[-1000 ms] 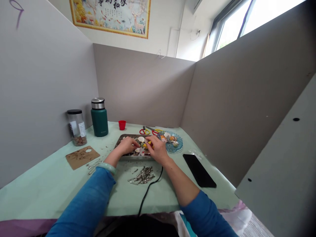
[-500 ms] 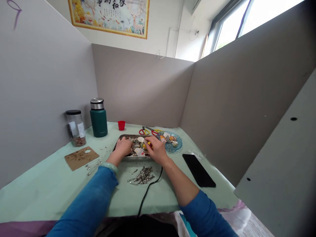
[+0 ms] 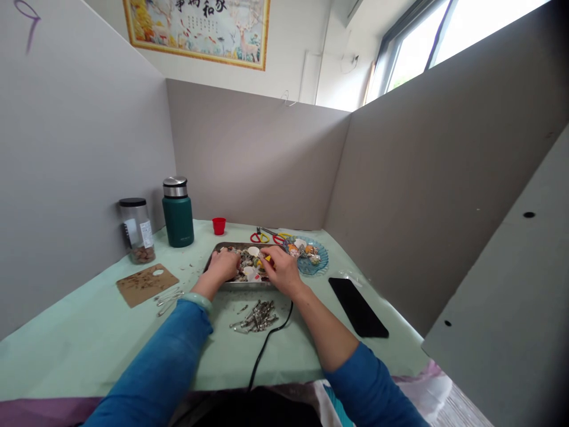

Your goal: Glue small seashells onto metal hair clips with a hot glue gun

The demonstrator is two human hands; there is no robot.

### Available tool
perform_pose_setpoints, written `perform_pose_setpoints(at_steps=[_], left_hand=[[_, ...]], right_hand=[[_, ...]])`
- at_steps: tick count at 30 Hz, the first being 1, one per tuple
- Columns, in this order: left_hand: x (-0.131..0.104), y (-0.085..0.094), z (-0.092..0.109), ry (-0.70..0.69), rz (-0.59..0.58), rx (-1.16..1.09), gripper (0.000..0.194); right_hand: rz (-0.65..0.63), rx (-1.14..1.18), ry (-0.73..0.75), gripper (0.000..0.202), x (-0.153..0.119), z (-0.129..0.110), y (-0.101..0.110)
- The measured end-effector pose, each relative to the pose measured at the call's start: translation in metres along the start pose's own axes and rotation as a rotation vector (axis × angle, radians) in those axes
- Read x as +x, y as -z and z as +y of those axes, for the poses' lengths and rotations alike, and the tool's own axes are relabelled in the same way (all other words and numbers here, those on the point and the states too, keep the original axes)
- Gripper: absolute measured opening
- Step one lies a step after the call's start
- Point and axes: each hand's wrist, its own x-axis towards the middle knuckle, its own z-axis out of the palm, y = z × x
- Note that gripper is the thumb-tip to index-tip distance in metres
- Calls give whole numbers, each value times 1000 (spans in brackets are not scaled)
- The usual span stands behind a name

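Observation:
A shallow metal tray (image 3: 242, 286) holds a jumble of small mixed bits (image 3: 244, 259), with pale scraps (image 3: 251, 273) and something yellow (image 3: 267, 260) among them. My left hand (image 3: 224, 264) reaches into its left side, fingers curled down into the bits; the fingertips are hidden. Over the right side, my right hand (image 3: 283, 270) is bent with thumb and fingers close together by the yellow piece. Whatever either hand pinches is too small or covered to name. In front of the tray lies a heap of small, slim metal pieces (image 3: 260, 316).
A blue glass plate (image 3: 322, 264) with wrapped candies and scissors (image 3: 260, 237) lie behind the right hand. A red cup (image 3: 219, 226), green flask (image 3: 178, 220), jar (image 3: 137, 231), brown card (image 3: 144, 286), black phone-like slab (image 3: 359, 308) and black cable (image 3: 265, 344) are around. Panels enclose the table.
My left hand has shifted very slightly to the right within the tray. My right hand and the other things look the same.

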Motion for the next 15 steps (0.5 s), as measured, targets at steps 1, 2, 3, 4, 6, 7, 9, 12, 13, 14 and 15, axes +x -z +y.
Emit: perform_pose_setpoints(at_steps=[1,2,3,4,6,7,9,12,13,14,15], left_hand=[[0,0,0,1,3,-4,17],[-1,0,0,3,15,-8,19],[-1,0,0,6,24,-12,22],[-1,0,0,8,27,-14,25],[0,-1,-1,8,11,-12,28],[0,-1,-1,5,-1,-12,29],[1,-1,-2,-5,-8,-25,29],[3,1,-4,-33,35,-80,30],[3,0,-4,-44,41,-95,30],[4,0,-5,-52,37,-105,30],[4,0,-6,-57,25,-111,30]], right_hand=[[1,-3,0,22,0,0,0],[2,-7,1,22,0,0,0],[3,-11,3,22,0,0,0],[4,-14,5,22,0,0,0],[4,-18,8,22,0,0,0],[4,-17,9,22,0,0,0],[1,-13,6,23,0,0,1],[-5,-7,-1,22,0,0,1],[-5,-6,-2,22,0,0,0],[-5,-6,-3,22,0,0,0],[-5,-5,-3,22,-1,0,0]])
